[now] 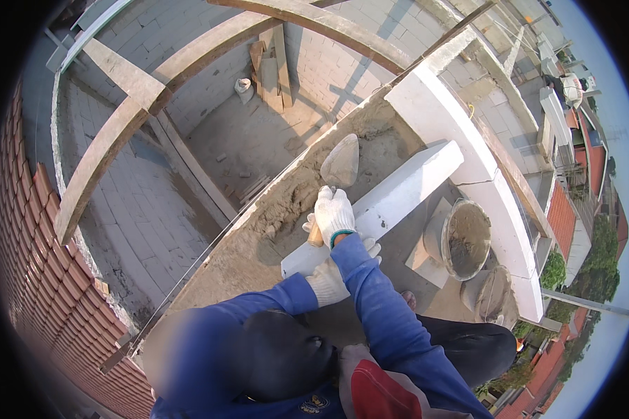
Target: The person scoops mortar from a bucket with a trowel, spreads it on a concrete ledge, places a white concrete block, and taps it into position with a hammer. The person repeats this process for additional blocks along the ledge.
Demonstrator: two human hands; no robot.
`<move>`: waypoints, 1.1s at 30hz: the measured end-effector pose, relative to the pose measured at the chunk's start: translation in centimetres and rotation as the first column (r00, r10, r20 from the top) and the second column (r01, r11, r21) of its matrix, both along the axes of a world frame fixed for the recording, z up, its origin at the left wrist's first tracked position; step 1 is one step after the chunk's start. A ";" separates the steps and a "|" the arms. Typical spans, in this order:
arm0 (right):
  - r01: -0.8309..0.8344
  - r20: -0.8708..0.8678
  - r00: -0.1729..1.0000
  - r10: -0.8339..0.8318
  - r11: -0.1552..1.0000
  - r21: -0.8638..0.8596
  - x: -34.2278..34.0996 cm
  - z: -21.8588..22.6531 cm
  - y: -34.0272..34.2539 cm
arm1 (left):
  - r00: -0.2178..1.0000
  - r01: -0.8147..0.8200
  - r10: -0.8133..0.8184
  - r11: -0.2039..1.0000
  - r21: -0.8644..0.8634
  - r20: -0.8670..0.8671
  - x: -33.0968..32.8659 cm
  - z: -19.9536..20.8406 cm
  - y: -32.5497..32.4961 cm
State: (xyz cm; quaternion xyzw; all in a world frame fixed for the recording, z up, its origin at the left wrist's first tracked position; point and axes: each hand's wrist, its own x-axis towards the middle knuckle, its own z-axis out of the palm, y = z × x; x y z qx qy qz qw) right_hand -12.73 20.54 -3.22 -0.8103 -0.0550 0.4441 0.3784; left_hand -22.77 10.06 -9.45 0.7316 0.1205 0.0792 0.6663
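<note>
While the right hand (334, 213), in a white work glove, is closed around the wooden handle of a trowel (340, 166), the blade points away from the person and rests on the grey mortar (297, 199) spread along the top of the wall (258, 244). The handle looks like the proper place to grip: the steel blade is stiff and thin at the edge, and with wet mortar on it the tool would likely feel nose-heavy. The mortar itself appears soft, gritty and heavy, apt to slump off a tilted blade. The left hand (332, 279), also gloved, lies lower and nearer the body, against the near end of a long white block (381, 206) that lies slantwise across the wall top; whether its fingers clamp the block or only steady it I cannot tell. The block looks rigid and bulky, likely brittle at its corners, best held at the ends with both palms. Both forearms in blue sleeves reach forward from the lower edge, the right crossing above the left, wrist bent down toward the mortar. To the right stands a bucket (466, 239) holding mortar, beside white block offcuts (430, 248). Far below the wall lies a bare concrete floor (251, 140) with stacked planks (272, 66).
</note>
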 end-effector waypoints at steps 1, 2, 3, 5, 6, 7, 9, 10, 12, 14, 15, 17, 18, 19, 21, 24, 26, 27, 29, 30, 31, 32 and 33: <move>0.040 -0.035 0.999 -0.039 0.999 0.009 0.4 -0.6 0.4 | 1.000 0.000 0.007 0.951 0.309 -0.019 -0.4 0.4 0.2; 0.076 -0.072 0.995 -0.075 0.997 0.015 0.9 -1.1 0.9 | 0.999 0.002 0.023 0.809 0.588 -0.035 -0.6 0.8 0.5; 0.111 -0.111 0.988 -0.108 0.994 0.018 1.4 -1.6 1.3 | 0.963 0.105 0.050 0.836 0.539 -0.265 -0.7 0.8 0.3; 0.071 -0.124 0.990 -0.073 0.997 -0.022 2.3 -1.9 3.1 | 0.731 0.252 0.076 0.894 0.371 -0.679 -0.9 0.6 -0.6; 0.065 -0.133 0.989 -0.072 0.997 -0.052 3.3 -2.6 3.6 | 0.697 0.284 0.032 0.905 0.317 -0.716 -0.7 2.7 0.1; 0.082 -0.141 0.986 -0.090 0.995 -0.063 5.0 -3.8 3.6 | 0.665 0.319 -0.019 0.911 0.261 -0.747 0.0 7.1 1.9; 0.060 -0.170 0.983 -0.067 0.997 -0.042 10.2 -7.5 3.5 | 0.824 0.334 -0.016 0.821 0.463 -0.567 0.9 6.7 1.9; 0.028 -0.201 0.979 -0.031 0.999 -0.017 10.5 -7.3 4.8 | 0.942 0.238 0.008 0.689 0.685 -0.336 0.5 1.1 0.9; 0.045 -0.213 0.976 -0.044 0.999 0.002 11.3 -7.2 5.5 | 0.998 0.068 -0.048 0.648 0.759 -0.049 0.1 -0.6 1.1; 0.118 -0.181 0.977 -0.112 0.993 0.018 10.8 -6.6 5.8 | 0.987 0.114 -0.035 0.830 0.546 -0.154 0.2 -0.2 0.9; 0.260 -0.245 0.940 -0.238 0.964 0.062 10.8 -7.3 4.9 | 0.959 0.162 -0.042 0.892 0.423 -0.279 1.0 1.2 0.9; 0.551 -0.548 0.738 -0.393 0.821 0.153 6.5 -5.9 4.2 | 0.808 0.187 -0.065 0.971 0.151 -0.586 1.5 3.8 1.3; 0.687 -0.684 0.591 -0.427 0.711 0.150 3.3 -3.4 4.0 | 0.792 0.105 -0.057 0.994 0.043 -0.608 1.0 3.9 1.5; 0.789 -0.820 0.463 -0.336 0.578 0.209 1.3 -2.1 2.9 | 0.930 -0.047 0.028 0.998 -0.043 -0.366 0.4 3.1 1.1; 0.856 -0.855 0.356 -0.377 0.498 0.138 -0.4 -0.3 2.7 | 0.986 -0.167 0.168 0.982 -0.083 0.008 -0.7 0.5 0.5; 0.897 -0.906 0.300 -0.299 0.412 0.161 1.9 -4.0 2.1 | 0.999 -0.036 0.042 0.906 0.421 -0.006 -1.0 -2.9 -0.2; 0.900 -0.923 0.298 -0.242 0.392 0.188 4.1 -5.5 2.6 | 0.985 0.068 0.018 0.868 0.491 -0.169 -1.1 -2.7 -0.4; 0.897 -0.926 0.297 -0.235 0.401 0.186 4.8 -6.0 3.2 | 0.966 0.098 0.023 0.891 0.443 -0.259 -1.3 -2.0 -0.5; 0.899 -0.917 0.291 -0.274 0.407 0.163 6.8 -6.1 4.3 | 0.841 0.141 0.013 0.960 0.242 -0.541 -0.6 1.1 0.8; 0.874 -0.892 0.332 -0.306 0.457 0.169 7.6 -6.1 4.8 | 0.745 0.135 -0.010 0.981 0.136 -0.667 -0.5 2.6 1.3; 0.845 -0.864 0.377 -0.334 0.505 0.173 8.5 -6.0 5.2 | 0.791 0.101 0.079 0.961 0.256 -0.607 -0.3 3.4 1.1; 0.816 -0.833 0.421 -0.360 0.552 0.174 9.4 -6.0 5.5 | 0.830 0.061 0.159 0.926 0.371 -0.534 0.1 4.2 0.8; 0.787 -0.814 0.467 -0.347 0.582 0.203 10.1 -5.9 5.6 | 0.881 0.101 0.164 0.852 0.514 -0.444 0.1 4.2 0.9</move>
